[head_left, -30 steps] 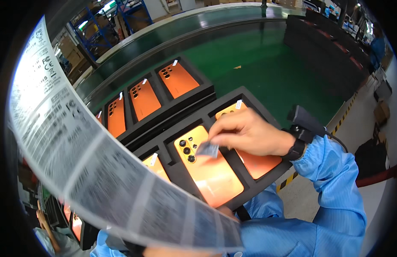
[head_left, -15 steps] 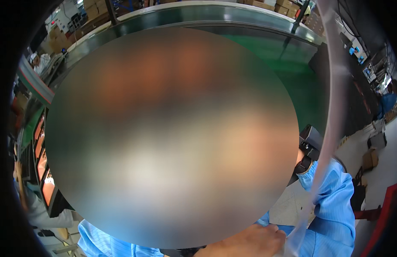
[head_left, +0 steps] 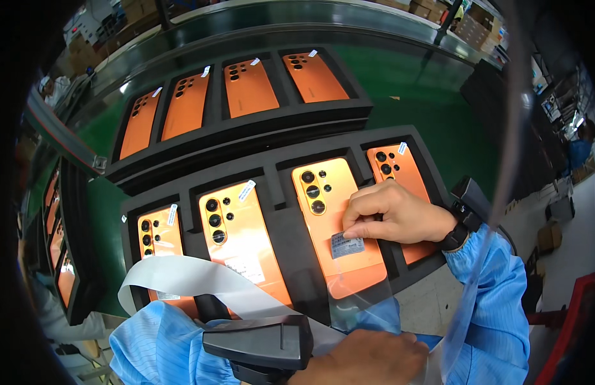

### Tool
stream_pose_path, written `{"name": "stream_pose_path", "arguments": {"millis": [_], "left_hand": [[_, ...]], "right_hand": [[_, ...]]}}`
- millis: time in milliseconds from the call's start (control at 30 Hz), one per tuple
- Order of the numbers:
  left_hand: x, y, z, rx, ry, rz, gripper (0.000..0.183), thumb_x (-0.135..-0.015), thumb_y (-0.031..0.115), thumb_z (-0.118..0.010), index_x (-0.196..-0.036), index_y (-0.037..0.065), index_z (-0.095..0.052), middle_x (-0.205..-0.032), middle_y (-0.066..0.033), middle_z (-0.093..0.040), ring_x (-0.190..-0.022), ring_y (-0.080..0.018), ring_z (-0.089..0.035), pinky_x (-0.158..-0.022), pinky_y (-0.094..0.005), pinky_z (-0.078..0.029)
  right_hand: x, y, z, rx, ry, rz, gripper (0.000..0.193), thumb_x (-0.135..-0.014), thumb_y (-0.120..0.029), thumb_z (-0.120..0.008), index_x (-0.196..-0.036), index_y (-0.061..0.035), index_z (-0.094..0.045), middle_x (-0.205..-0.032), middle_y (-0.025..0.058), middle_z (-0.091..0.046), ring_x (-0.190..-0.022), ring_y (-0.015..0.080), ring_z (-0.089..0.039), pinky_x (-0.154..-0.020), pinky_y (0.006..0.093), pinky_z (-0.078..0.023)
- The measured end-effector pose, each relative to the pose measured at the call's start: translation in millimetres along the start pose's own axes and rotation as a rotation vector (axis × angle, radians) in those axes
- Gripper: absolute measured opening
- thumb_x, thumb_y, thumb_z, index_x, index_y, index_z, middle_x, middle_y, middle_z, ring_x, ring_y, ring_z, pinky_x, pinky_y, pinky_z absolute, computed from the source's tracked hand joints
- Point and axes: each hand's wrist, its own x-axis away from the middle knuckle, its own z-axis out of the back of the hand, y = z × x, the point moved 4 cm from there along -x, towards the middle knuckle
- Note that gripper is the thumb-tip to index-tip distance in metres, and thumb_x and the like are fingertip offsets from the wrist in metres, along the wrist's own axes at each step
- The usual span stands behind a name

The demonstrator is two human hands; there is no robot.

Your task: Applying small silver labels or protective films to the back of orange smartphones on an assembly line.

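My right hand [head_left: 390, 215] pinches a small grey printed label [head_left: 347, 245] between thumb and forefinger, against the back of an orange phone [head_left: 323, 192]. That phone lies camera-side up in a black foam tray [head_left: 297, 256]. A clear film [head_left: 361, 314] hangs at its lower end. Near the bottom edge my left hand [head_left: 368, 356] is closed, its fingertips mostly hidden. A long white strip [head_left: 188, 273] loops from the left over the tray and runs in under that hand. Beside the phone lie another orange phone [head_left: 239, 237], one at far left [head_left: 159, 231] and one partly under my right hand [head_left: 406, 170].
A stack of black foam trays [head_left: 246, 138] with more orange phones stands behind, on a green surface [head_left: 432, 122]. Further trays [head_left: 66, 256] lie at left. A dark device [head_left: 262, 340] sits on my left wrist, another [head_left: 470, 199] on my right.
A blur hides the middle of the earlier frame, so the hands' work there cannot be compared. My left forearm and its wrist device now show higher up; the right wrist has shifted slightly.
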Motion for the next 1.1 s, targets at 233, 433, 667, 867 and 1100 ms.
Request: {"name": "stream_pose_path", "arguments": {"millis": [233, 433, 667, 867, 1100], "left_hand": [[0.1, 1.0, 0.8, 0.019, -0.001, 0.002, 0.020, -0.068, 0.009, -0.058, -0.085, -0.003, -0.058, -0.075, -0.0197, -0.058, -0.069, -0.0374, -0.059, -0.068, -0.0480, -0.047], [-0.2, 0.1, 0.5, 0.039, 0.005, 0.008, 0.019, -0.069, 0.009, -0.058, -0.085, -0.003, -0.058, -0.075, -0.0195, -0.058, -0.068, -0.0368, -0.059, -0.066, -0.0471, -0.047], [0.5, 0.3, -1.9, 0.054, 0.016, 0.005, 0.018, -0.070, 0.009, -0.057, -0.084, -0.003, -0.057, -0.074, -0.0193, -0.058, -0.066, -0.0362, -0.059, -0.064, -0.0462, -0.047], [2.7, -3.5, -1.6, 0.067, 0.021, 0.005, 0.017, -0.071, 0.009, -0.057, -0.083, -0.003, -0.057, -0.073, -0.0192, -0.058, -0.065, -0.0356, -0.060, -0.061, -0.0454, -0.048], [0.6, -1.2, -1.0, 0.074, 0.017, 0.009, 0.017, -0.072, 0.009, -0.056, -0.083, -0.003, -0.057, -0.072, -0.0190, -0.058, -0.064, -0.0350, -0.060, -0.059, -0.0445, -0.048]], "right_hand": [[-0.9, 1.5, 0.0, -0.019, -0.036, -0.022, 0.013, -0.084, -0.013, -0.069, -0.083, -0.0012, -0.065, -0.073, 0.0050, -0.059, -0.064, 0.0147, -0.055, -0.057, 0.0273, -0.043], [-3.6, 0.5, 0.4, -0.004, -0.064, -0.034, 0.013, -0.083, -0.012, -0.066, -0.085, 0.0007, -0.064, -0.073, 0.0073, -0.063, -0.068, 0.0173, -0.061, -0.062, 0.0292, -0.048], [-1.4, 3.0, 0.3, -0.027, -0.057, -0.037, 0.014, -0.084, -0.015, -0.068, -0.083, -0.0010, -0.065, -0.074, 0.0053, -0.060, -0.065, 0.0159, -0.056, -0.058, 0.0282, -0.044], [-2.5, 5.7, -1.8, 0.001, -0.050, -0.051, 0.013, -0.083, -0.014, -0.069, -0.082, -0.0018, -0.066, -0.073, 0.0048, -0.060, -0.064, 0.0149, -0.056, -0.057, 0.0269, -0.042], [-4.0, 1.8, -0.2, 0.017, -0.029, -0.004, 0.012, -0.083, -0.014, -0.069, -0.081, -0.0021, -0.066, -0.072, 0.0048, -0.060, -0.061, 0.0143, -0.056, -0.055, 0.0268, -0.041]]}}
